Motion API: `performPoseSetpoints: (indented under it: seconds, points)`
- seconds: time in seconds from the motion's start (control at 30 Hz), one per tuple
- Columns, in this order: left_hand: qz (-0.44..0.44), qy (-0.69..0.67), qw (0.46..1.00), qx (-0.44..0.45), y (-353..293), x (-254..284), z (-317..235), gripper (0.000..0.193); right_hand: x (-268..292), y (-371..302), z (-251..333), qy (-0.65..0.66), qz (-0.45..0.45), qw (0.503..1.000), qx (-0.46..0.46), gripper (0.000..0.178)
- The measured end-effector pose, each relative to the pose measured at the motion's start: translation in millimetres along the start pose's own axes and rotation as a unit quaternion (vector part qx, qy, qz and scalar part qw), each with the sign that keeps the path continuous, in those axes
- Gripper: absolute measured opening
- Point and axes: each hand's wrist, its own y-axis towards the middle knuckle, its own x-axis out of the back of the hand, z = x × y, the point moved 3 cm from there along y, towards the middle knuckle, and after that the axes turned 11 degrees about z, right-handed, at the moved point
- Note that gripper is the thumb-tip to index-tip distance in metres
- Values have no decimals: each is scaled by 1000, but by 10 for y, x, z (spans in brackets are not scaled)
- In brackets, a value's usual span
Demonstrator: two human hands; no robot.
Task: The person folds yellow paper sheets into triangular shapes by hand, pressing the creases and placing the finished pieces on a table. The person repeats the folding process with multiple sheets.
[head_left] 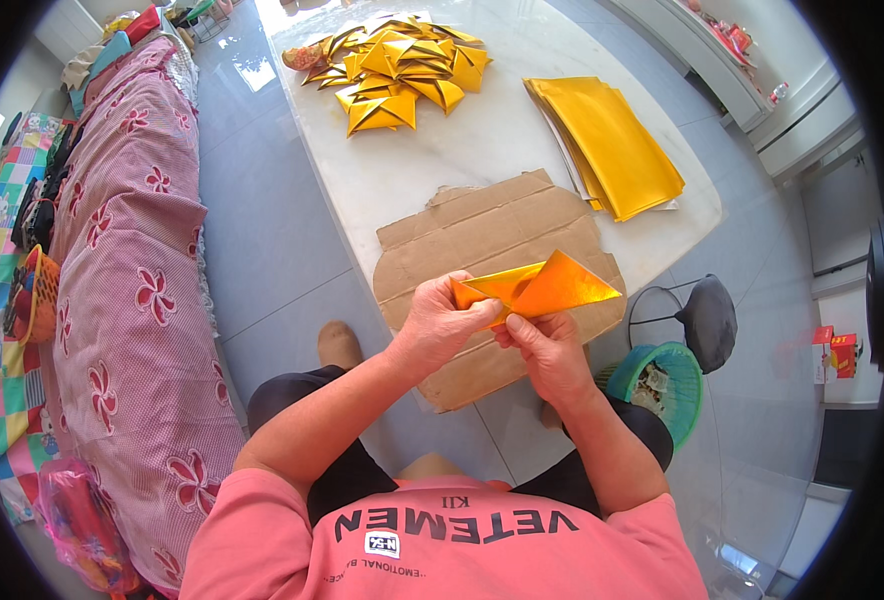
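A partly folded sheet of gold foil paper [562, 285] is held up between both hands, above a brown cardboard sheet [492, 225]. My left hand [442, 315] pinches its left end, thumb toward the middle. From below, my right hand [547, 350] grips the paper near its centre, thumb on the front. A pointed flap stands out to the right of the fingers. Farther off on the table lies a heap of folded gold paper pieces [392, 65]. A stack of flat gold paper sheets [612, 145] rests at the right.
The cardboard overhangs the near edge of the white marble-look table [482, 140]. A green plastic basket [697, 390] with scraps in it stands on the floor at the right, by a dark round stool [709, 322]. A pink flowered cover [127, 260] drapes long furniture at the left.
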Motion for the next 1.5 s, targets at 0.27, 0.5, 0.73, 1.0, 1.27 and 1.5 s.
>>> performPoseSetpoints:
  seconds: [0.27, 0.5, 0.73, 1.0, 1.27, 1.5]
  points:
    - [9, 32, 999, 22, -17, 3, 29, 19, 64, 21, -9, 88, -30, 996, 1, 20]
    - [12, 30, 998, 50, -16, 16, 29, 20, 47, 24, 19, 108, -39, 993, -3, 18]
    - [5, 23, 999, 40, -11, 20, 49, 16, 64, 9, -3, 51, -14, 998, -20, 23]
    - [-17, 28, 999, 24, -11, -16, 62, 15, 41, 0, -6, 7, -31, 999, 0, 22]
    - [0, 30, 999, -33, -37, 90, -129, 7, 92, -14, 56, -10, -47, 999, 15, 20]
    - [12, 43, 997, -60, -65, 114, -180, 5, 113, -19, 98, -32, -30, 998, 36, 19]
